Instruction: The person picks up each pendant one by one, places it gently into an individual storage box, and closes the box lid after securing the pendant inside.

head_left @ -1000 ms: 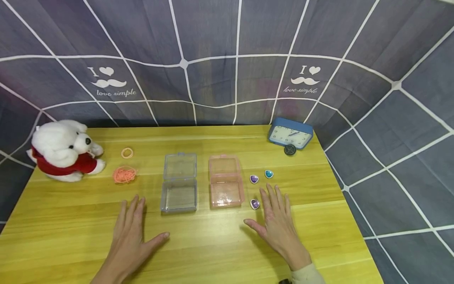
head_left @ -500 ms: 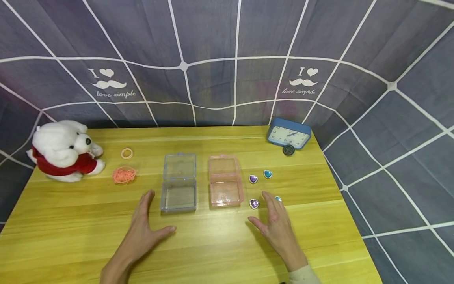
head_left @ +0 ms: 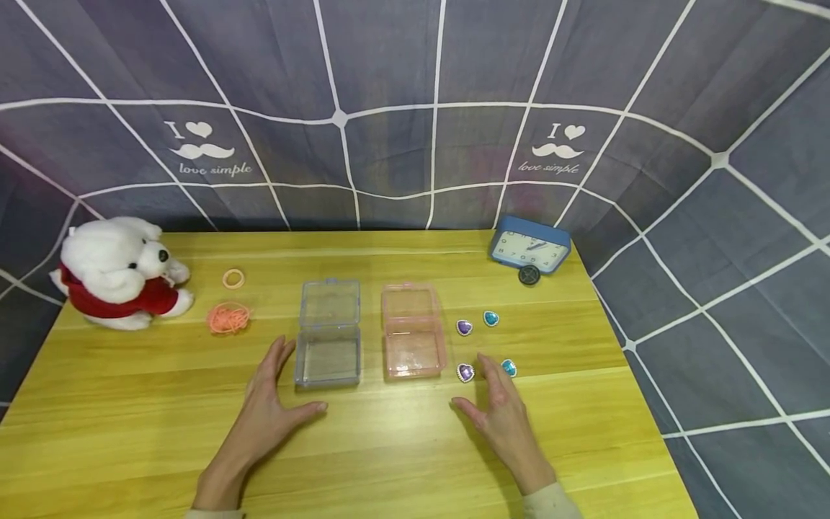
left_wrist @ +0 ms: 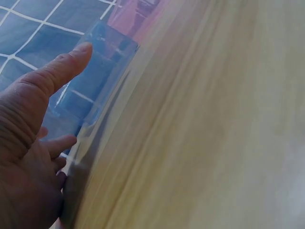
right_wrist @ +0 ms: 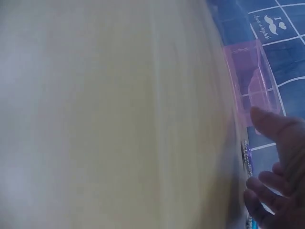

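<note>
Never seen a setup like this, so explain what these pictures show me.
There's no machine, just a person, bare-handed. The wide view comes from a head camera, the close ones from a camera on each wrist. The table holds an open bluish box, an open pink box, four heart-shaped gems, a plush dog, orange cord, a pale ring, a clock and a dark disc. The left hand is beside the bluish box, the right hand near the gems; neither holds anything.

2 boxes (head_left: 328, 357) | 4 gems (head_left: 465, 373) | 1 each: plush (head_left: 117, 270), clock (head_left: 530, 247), ring (head_left: 224, 279), disc (head_left: 529, 274), string (head_left: 228, 318)
</note>
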`<control>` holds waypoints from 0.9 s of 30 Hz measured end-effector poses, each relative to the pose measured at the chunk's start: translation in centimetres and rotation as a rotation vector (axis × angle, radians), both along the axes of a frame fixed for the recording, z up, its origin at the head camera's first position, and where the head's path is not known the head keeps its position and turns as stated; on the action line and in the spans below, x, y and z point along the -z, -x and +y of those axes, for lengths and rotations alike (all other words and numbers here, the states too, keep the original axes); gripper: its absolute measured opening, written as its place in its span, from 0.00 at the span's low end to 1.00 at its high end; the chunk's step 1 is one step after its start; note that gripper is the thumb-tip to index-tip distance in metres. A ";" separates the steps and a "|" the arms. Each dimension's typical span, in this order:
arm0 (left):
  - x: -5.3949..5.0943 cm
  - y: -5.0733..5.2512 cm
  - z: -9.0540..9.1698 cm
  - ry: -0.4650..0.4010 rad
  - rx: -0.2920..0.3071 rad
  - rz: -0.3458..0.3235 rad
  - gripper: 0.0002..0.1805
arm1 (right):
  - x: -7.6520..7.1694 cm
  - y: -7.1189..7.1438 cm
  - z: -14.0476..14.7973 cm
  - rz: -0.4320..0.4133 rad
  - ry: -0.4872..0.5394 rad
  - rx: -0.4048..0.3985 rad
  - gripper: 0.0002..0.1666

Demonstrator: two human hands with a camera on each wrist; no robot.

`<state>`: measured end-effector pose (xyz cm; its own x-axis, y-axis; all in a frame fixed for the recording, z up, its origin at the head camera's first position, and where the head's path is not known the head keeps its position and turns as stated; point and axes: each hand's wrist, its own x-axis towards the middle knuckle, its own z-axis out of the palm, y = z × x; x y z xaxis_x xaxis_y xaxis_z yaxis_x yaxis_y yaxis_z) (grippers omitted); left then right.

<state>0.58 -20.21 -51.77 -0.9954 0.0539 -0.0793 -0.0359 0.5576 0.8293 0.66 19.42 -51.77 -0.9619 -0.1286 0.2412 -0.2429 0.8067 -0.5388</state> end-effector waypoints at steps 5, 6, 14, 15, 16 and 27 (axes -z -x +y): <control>-0.1 0.1 0.1 0.004 0.009 -0.010 0.75 | 0.3 0.0 -0.1 -0.009 0.006 0.010 0.54; -0.1 0.1 0.1 0.006 0.011 -0.010 0.75 | 0.4 0.0 -0.2 -0.012 0.005 0.011 0.54; -0.1 0.1 0.2 0.016 0.024 -0.029 0.74 | 1.1 0.1 -0.3 -0.023 0.009 0.038 0.51; -0.1 0.2 0.2 0.017 0.022 -0.032 0.74 | 1.2 0.1 -0.3 -0.021 0.013 0.041 0.51; -0.1 0.2 0.2 0.018 0.021 -0.035 0.74 | 1.3 0.1 -0.3 -0.017 0.019 0.042 0.51; 0.0 0.8 0.4 0.023 0.013 -0.031 0.73 | 1.9 0.4 -0.5 0.039 0.048 0.056 0.48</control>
<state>-0.26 -19.80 -51.80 -0.9917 0.0648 -0.1110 -0.0535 0.5771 0.8149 0.23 18.89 -53.69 -0.9569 -0.0621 0.2836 -0.2198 0.7931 -0.5680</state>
